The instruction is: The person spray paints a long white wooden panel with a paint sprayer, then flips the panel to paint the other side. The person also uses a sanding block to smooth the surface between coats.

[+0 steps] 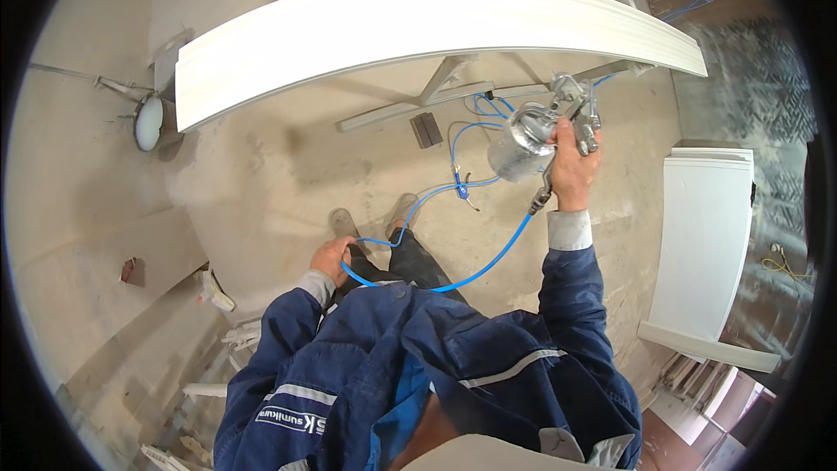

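My right hand is wrapped round the grip of a metal spray gun, held out ahead of me to the right. A silvery paint cup hangs from the gun, close to my fingers. From the grip's lower end a blue air hose loops down past my waist. Low at my left side, my left hand is closed round that hose. Beyond the gun lies a long white panel, raised on a stand; the gun is apart from its near edge.
On the floor ahead are a blue-handled air blow gun, more hose and a dark brown block. White panels are stacked at the right. A round lamp stands at the left, and offcuts lie at the lower left.
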The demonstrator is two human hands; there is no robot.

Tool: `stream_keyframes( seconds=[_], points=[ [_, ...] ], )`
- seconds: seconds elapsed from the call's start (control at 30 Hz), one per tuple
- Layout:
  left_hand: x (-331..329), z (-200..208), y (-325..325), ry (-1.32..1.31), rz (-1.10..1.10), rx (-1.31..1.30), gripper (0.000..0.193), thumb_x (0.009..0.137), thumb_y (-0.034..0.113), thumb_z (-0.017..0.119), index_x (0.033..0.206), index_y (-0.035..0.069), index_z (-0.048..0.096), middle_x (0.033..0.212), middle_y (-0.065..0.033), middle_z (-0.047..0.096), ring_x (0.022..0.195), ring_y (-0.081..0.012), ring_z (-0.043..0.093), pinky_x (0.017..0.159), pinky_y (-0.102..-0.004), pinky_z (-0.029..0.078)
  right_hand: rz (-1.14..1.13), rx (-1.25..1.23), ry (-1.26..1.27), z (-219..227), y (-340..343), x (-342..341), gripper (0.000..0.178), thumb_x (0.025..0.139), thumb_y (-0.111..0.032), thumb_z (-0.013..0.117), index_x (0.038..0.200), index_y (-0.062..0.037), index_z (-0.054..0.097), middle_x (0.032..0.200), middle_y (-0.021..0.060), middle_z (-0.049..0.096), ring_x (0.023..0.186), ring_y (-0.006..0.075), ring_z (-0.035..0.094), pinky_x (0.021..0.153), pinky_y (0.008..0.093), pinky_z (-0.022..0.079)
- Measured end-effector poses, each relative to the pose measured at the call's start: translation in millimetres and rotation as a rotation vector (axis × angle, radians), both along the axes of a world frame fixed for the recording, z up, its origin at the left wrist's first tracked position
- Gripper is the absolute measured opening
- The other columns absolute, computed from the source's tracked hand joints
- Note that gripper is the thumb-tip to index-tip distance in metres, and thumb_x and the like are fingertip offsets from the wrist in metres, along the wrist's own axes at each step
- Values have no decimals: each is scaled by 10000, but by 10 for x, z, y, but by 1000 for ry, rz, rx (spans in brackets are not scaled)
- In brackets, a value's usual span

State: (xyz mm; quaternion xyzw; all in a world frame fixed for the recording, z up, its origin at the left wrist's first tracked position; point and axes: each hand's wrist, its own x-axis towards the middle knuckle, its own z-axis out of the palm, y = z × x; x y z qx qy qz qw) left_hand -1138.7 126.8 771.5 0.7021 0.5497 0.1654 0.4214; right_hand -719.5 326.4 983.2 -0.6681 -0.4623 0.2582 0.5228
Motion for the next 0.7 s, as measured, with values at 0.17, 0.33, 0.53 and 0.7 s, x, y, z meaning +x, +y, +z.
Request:
stream_keyframes(
  seconds=[0.17, 0.33, 0.53, 0.7],
  points=[
    [-369, -17, -205, 115, 64, -248, 272, 986, 172, 492, 1219, 93, 608, 1017, -235, 706, 980, -453, 661, 853, -521, 530, 129, -35, 49, -12, -80, -602, 124, 991, -113, 654, 1045, -30, 580, 798, 7, 633, 722, 89, 590, 668, 252, 483],
    [-760, -113, -454, 266, 54, -437, 336, 1023, 302, 443, 1228, 105, 622, 1027, -241, 715, 985, -454, 670, 863, -528, 526, 241, -19, 137, -13, -121, -1163, 131, 1000, -123, 655, 1051, -34, 573, 814, 4, 625, 732, 83, 582, 667, 254, 477],
    [-1161, -326, -791, 200, 140, -390, 351, 1018, 336, 475, 1222, 102, 639, 979, -244, 717, 916, -460, 685, 802, -505, 547, 375, -19, 89, -19, -212, -1832, 281, 996, -134, 667, 1234, -5, 592, 942, 18, 637, 807, 91, 568, 720, 264, 487],
    [-1425, -422, -973, 229, 196, -504, 388, 1029, 367, 434, 1262, 120, 622, 1031, -229, 725, 992, -449, 678, 876, -515, 529, 469, -23, 28, 8, -257, -2415, 234, 1001, -129, 661, 1187, 0, 602, 924, 26, 651, 804, 96, 589, 720, 266, 494]
  ],
)
